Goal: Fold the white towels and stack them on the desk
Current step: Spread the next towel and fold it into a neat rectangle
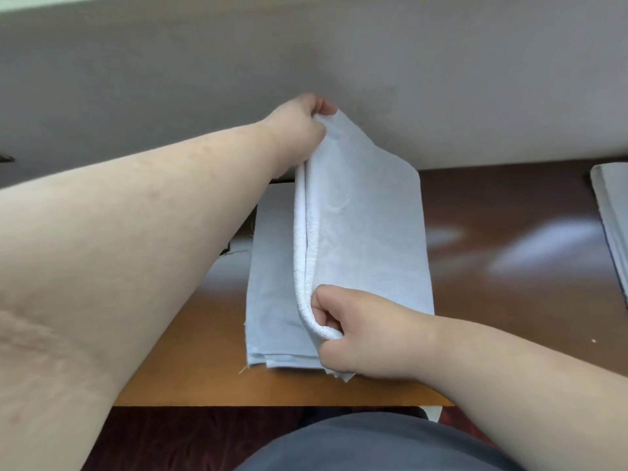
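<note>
This is looking like a plain room in a home or small office, with a glossy brown wooden desk [509,239] standing pushed up against a bare grey-white wall [306,45] at twelve o'clock. Soft window-like light is reflecting off the desktop toward two o'clock, a stack of pale folded cloth [611,212] is lying at the three o'clock edge, and a dark red floor or rug [170,436] is showing under the desk at six o'clock.
</note>
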`<state>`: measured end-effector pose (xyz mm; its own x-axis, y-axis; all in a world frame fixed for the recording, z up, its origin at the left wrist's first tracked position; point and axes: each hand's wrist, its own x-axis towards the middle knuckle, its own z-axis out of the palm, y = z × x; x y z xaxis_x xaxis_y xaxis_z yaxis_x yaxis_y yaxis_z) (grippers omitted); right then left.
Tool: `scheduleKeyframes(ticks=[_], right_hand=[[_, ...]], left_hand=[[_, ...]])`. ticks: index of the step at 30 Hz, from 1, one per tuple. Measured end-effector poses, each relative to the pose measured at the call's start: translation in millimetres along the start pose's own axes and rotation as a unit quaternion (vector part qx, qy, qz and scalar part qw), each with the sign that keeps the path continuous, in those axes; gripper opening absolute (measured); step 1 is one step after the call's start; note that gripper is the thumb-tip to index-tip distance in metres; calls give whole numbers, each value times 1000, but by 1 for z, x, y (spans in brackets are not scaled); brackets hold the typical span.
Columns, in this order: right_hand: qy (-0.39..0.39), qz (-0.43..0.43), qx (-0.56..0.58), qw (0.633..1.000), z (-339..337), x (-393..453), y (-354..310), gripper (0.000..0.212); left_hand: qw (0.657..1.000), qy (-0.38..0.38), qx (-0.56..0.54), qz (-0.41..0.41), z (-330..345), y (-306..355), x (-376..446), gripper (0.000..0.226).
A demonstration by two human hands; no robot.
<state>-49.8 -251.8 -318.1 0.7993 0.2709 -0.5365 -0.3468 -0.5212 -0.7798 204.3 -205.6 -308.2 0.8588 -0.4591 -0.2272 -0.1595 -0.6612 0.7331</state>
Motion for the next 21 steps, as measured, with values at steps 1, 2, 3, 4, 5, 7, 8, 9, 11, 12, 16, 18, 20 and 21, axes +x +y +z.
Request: scheduleKeyframes(ticks=[1, 2, 3, 4, 5, 7, 8, 9, 11, 12, 16, 18, 20, 21], right_hand=[[0, 1, -17, 1000, 5, 10, -5, 19], [-2, 6, -31, 999, 10, 22, -9, 19], [-9, 16, -40, 999, 15, 34, -11, 19], [-19, 29, -45, 998, 20, 46, -12, 19], [-29, 41, -49, 998, 26, 59, -12, 18], [-44, 58, -62, 995, 39, 84, -9, 18], [-49, 63, -69, 994, 45, 95, -7, 19], [-53, 69, -73, 994, 51, 105, -5, 19], [-61, 88, -73, 992, 61, 124, 0, 21], [-62, 99, -67, 991, 65, 132, 3, 22], [-68, 133, -45, 988, 80, 157, 11, 19], [-89, 144, -50, 984, 86, 161, 14, 37], [-99, 146, -43, 983, 88, 161, 14, 50], [-103, 146, -32, 983, 87, 160, 14, 53]], left_hand=[[1000, -1, 4, -3, -5, -11, 4, 41], [1000, -3, 10, -8, -9, -23, 9, 40], [1000, -5, 17, -14, -12, -36, 13, 38], [999, -8, 25, -22, -12, -48, 18, 37], [999, -13, 35, -30, -11, -60, 22, 37], [997, -32, 57, -44, -4, -83, 29, 38], [996, -42, 64, -50, 1, -95, 33, 39], [995, -46, 71, -55, 5, -105, 36, 39], [994, -43, 81, -55, 12, -125, 39, 37], [994, -42, 81, -55, 14, -135, 41, 36], [990, -54, 96, -92, 18, -163, 45, 35], [985, -72, 110, -108, 18, -170, 43, 37], [981, -93, 126, -117, 20, -175, 42, 41], [978, -100, 138, -124, 21, -176, 42, 43]])
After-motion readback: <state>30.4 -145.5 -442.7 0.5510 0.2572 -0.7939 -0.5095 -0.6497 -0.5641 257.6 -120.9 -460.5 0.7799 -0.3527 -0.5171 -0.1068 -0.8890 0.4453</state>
